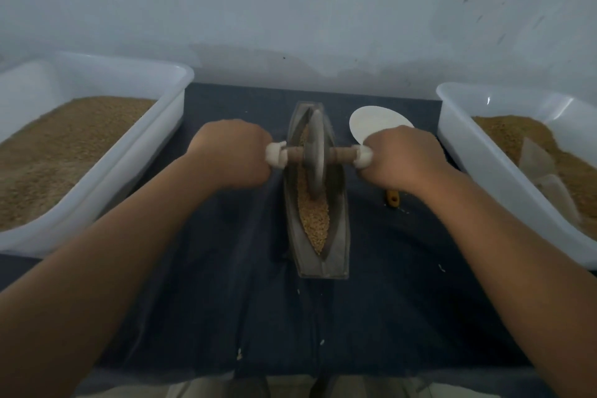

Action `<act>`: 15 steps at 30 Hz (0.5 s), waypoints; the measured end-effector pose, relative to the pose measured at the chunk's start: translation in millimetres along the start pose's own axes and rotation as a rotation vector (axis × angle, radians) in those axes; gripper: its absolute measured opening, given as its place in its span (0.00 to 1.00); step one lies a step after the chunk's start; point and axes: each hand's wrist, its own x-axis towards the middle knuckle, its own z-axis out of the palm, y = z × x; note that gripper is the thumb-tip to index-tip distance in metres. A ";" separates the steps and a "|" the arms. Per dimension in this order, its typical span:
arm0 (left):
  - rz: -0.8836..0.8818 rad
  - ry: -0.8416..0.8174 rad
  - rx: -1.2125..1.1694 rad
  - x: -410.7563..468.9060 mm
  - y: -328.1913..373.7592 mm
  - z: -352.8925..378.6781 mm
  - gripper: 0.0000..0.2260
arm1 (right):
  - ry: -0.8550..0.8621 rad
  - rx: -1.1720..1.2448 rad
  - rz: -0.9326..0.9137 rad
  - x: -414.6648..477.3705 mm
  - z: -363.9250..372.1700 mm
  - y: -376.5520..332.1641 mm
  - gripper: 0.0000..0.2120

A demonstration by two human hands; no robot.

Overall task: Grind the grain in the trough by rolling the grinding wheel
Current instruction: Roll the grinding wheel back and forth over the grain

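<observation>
The grinding wheel (316,152) is standing on edge in the grain (315,223), in the far half of the trough (340,236), which is lying lengthwise from near edge to far edge at the middle of the dark cloth (323,326). Its axle (294,153) is crossing that line squarely, the left hand (232,153) and right hand (403,155) each clenching one wrapped end, equally near.

Both arms, entering at 7 and 5 o'clock, are bare down to the left hand (231,153) and right hand (403,157). At 6 o'clock shows a strip of beige trousers (371,389).
</observation>
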 end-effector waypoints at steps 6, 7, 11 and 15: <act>0.104 0.069 0.042 -44.0 0.9 5.8 0.10 | -0.326 0.138 -0.074 -47.8 -23.1 8.1 0.19; 0.086 0.052 0.033 -37.5 0.9 5.5 0.10 | -0.246 0.088 -0.054 -44.3 -18.1 6.4 0.20; -0.032 0.030 -0.002 14.8 -4.4 2.7 0.09 | 0.141 -0.050 0.061 -0.1 6.9 -3.9 0.20; -0.045 0.087 0.032 41.1 -4.4 -4.3 0.14 | 0.074 -0.032 0.102 33.5 8.5 -3.7 0.12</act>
